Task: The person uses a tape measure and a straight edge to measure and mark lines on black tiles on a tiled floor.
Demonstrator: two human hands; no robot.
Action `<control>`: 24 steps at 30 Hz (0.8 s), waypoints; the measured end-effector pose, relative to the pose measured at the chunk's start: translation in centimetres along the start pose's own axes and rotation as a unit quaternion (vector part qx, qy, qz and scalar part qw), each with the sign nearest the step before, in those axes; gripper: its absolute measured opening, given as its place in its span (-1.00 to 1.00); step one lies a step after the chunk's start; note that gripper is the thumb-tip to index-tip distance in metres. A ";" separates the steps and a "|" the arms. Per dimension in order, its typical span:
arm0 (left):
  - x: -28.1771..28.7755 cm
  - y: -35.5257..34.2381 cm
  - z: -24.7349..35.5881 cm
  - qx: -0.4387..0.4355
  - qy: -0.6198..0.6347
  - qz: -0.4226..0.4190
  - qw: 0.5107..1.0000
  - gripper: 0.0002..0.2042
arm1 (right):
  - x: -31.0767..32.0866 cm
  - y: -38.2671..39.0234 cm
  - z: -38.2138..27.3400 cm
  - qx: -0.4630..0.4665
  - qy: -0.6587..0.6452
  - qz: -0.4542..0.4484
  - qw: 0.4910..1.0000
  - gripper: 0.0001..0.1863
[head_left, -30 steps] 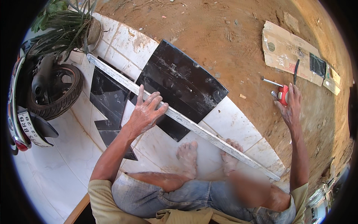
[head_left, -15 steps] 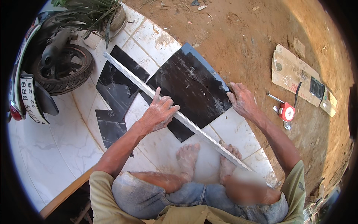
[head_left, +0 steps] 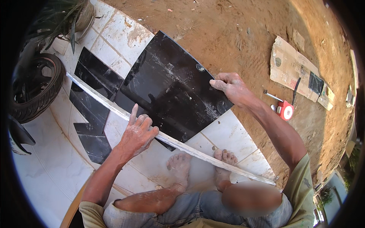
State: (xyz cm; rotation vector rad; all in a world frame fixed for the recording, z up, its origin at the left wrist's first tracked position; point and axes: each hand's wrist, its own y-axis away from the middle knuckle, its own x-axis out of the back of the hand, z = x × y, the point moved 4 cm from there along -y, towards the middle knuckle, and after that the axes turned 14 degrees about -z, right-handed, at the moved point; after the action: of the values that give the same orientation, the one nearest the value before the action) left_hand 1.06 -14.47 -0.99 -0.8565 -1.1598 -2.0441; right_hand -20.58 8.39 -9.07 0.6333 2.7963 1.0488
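Observation:
My left hand (head_left: 137, 133) is closed around a long, thin white strip (head_left: 182, 147), its index finger stretched out across the strip. The strip runs diagonally from the wheel side down toward my right knee. My right hand (head_left: 232, 88) pinches the outer right edge of a glossy black tile (head_left: 167, 83), thumb on top and the other fingers partly hidden at the edge. White dust streaks the tile's face. Part of another black surface (head_left: 127, 102) shows between this tile and the strip. Dust whitens both hands.
Cut black tile pieces (head_left: 91, 140) lie left on the white tiled floor (head_left: 32, 171). Beyond them are a motorbike wheel (head_left: 36, 87) and a potted plant (head_left: 81, 17). On the dirt at right are a red tape measure (head_left: 284, 110) and flattened cardboard (head_left: 291, 66). My bare feet (head_left: 178, 167) are close to the strip.
My right hand has shifted from near the tile's corner farther up its edge. The bluish reflection along that edge is gone, and the tile's angle looks changed. The whole view has shifted.

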 end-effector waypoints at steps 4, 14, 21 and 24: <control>-0.3 1.8 0.0 0.001 0.000 0.003 1.000 -0.74 | 0.4 2.2 -5.6 0.006 0.020 -0.058 0.998 -0.68; 0.2 1.0 -0.2 -0.011 -0.005 0.028 1.000 -0.75 | 0.6 1.5 -5.8 -0.012 0.073 0.000 0.997 -0.67; -0.1 1.3 -0.3 -0.004 -0.025 0.042 0.999 -0.67 | -0.8 1.7 -6.1 0.049 0.094 0.138 0.985 -0.70; -0.7 1.8 -0.5 -0.008 -0.034 0.055 0.998 -0.64 | -0.6 3.7 -7.7 0.035 0.136 0.152 0.978 -0.71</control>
State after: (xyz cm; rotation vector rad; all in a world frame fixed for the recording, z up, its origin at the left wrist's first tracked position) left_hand 2.72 -15.51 -0.84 -0.9840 -1.1086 -1.9515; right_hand -20.48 5.95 -0.88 1.0260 3.0493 1.1719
